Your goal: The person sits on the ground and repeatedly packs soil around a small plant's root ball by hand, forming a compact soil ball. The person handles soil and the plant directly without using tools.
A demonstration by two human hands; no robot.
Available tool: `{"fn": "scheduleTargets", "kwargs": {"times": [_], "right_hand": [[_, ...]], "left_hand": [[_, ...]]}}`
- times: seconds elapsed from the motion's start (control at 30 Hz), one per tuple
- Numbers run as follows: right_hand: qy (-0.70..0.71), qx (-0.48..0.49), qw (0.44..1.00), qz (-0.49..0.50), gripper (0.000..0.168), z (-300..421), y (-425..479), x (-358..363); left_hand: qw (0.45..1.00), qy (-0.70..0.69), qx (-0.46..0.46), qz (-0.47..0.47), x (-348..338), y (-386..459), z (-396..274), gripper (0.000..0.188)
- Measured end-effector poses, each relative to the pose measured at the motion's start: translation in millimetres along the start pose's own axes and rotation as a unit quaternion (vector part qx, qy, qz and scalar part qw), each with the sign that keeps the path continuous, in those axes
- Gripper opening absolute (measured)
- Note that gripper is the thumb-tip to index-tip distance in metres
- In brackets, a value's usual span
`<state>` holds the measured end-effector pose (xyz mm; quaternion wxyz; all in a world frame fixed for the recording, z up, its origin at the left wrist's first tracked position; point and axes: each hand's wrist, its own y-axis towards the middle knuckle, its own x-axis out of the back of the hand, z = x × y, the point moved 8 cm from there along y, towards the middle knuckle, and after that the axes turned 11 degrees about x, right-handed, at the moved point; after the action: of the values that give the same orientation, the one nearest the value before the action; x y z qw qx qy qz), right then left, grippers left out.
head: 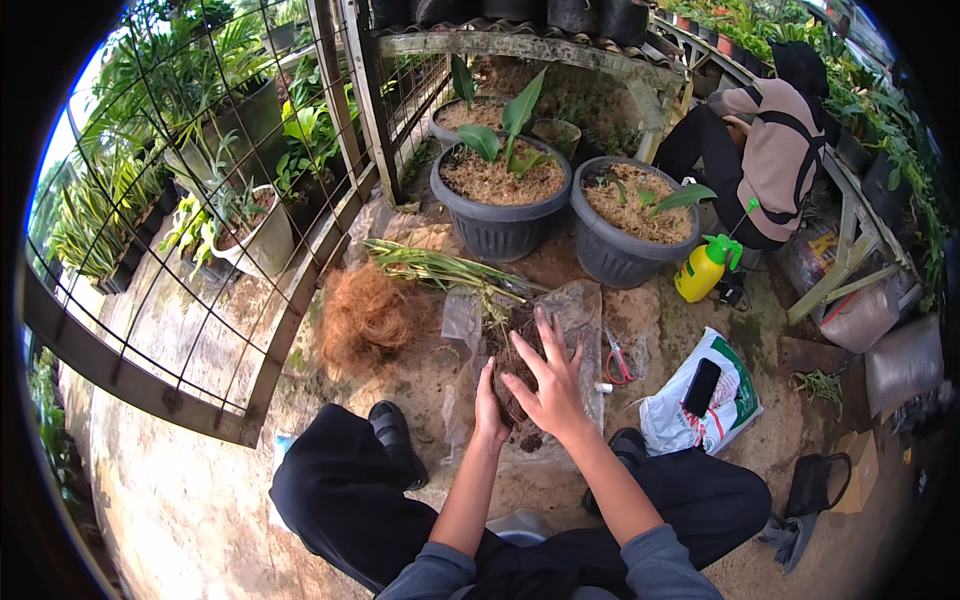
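Note:
A dark soil root ball (510, 349) lies before me on a clear plastic sheet (577, 300), with loose soil around it. My left hand (491, 409) is cupped against its left side. Over its right side my right hand (553, 379) spreads its fingers; whether the fingertips touch the soil is hard to tell. A bundle of long green and yellow leaves (442, 266) stretches beyond the root ball to the upper left. Brown coconut-like fibre (373, 319) forms a loose heap left of the sheet. Red-handled scissors (617, 361) rest at the sheet's right edge.
Large black pots (502, 217) with plants stand ahead. A yellow spray bottle (705, 270) is to their right. A phone (702, 386) lies on a white plastic sack (667, 420). A wire-mesh gate (255, 390) bounds the left. Another person (772, 150) crouches at the upper right.

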<state>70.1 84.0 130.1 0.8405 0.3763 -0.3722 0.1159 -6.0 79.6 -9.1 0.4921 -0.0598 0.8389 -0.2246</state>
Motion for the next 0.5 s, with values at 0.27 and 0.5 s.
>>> {"fn": "scheduleTargets", "kwargs": {"times": [0.27,0.5], "right_hand": [[0.089,-0.051,0.987,-0.122,0.053,-17,-17,5],[0.181,-0.119,0.937,-0.274,0.055,-42,-43,-3]], "left_hand": [[0.999,-0.033,0.020,0.015,-11,-8,-4,0.053],[0.998,0.026,0.031,0.048,-22,-5,-5,0.059]]}}
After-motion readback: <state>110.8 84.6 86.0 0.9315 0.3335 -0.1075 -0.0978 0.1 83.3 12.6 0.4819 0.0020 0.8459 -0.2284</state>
